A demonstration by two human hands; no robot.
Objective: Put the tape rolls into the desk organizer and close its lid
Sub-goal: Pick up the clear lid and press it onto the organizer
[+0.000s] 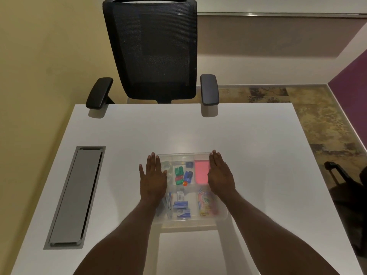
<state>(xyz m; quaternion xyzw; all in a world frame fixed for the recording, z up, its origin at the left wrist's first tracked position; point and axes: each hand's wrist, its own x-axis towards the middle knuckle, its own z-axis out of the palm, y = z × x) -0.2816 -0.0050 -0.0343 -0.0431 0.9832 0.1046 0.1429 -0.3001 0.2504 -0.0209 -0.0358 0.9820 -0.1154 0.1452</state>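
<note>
Left hand & right hand lie flat, fingers spread, gripping nothing, atop clear plastic compartmented desk organizer w/ lid down. It sits on white counter.

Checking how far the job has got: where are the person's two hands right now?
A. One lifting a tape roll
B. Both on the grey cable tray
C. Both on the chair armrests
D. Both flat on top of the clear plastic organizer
D: the left hand and right hand lie palm-down, fingers spread, on the clear plastic desk organizer, one at each side.
</note>
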